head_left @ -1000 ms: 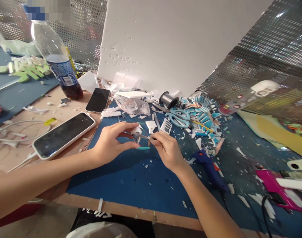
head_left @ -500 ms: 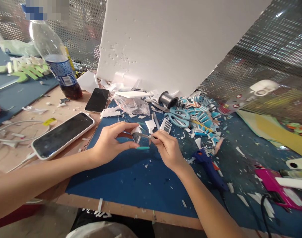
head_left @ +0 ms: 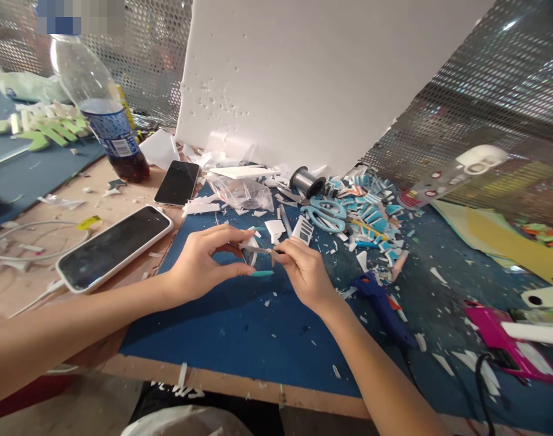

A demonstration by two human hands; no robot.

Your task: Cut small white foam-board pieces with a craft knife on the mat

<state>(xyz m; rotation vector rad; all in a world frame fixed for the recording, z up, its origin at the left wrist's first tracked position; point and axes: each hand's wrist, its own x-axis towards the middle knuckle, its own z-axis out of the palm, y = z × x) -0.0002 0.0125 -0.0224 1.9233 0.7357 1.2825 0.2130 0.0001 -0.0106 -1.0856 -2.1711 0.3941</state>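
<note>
My left hand [head_left: 197,260] is closed on a small pale piece with a dark side [head_left: 249,255], gripping it between thumb and fingers with long turquoise nails. In the pinched fingers of my right hand [head_left: 307,272] is a thin metal tool [head_left: 260,249], a narrow blade or tweezers; I cannot tell which. Its tip reaches across to the piece and seems to touch it. Both hands are just above the blue mat [head_left: 240,333]. Behind my right hand lie a white slotted piece [head_left: 302,230] and light-blue scissors [head_left: 326,215].
A blue glue gun [head_left: 385,309] lies right of my right arm, a pink device [head_left: 507,342] farther right. Foam scraps [head_left: 371,206] and a wire spool [head_left: 307,181] sit behind. Two phones [head_left: 117,248] [head_left: 177,183] and a drink bottle [head_left: 112,133] are left; a white board [head_left: 303,79] stands behind.
The metal tool and the small piece have tilted slightly between my fingers. Both hands keep their grip in almost the same place.
</note>
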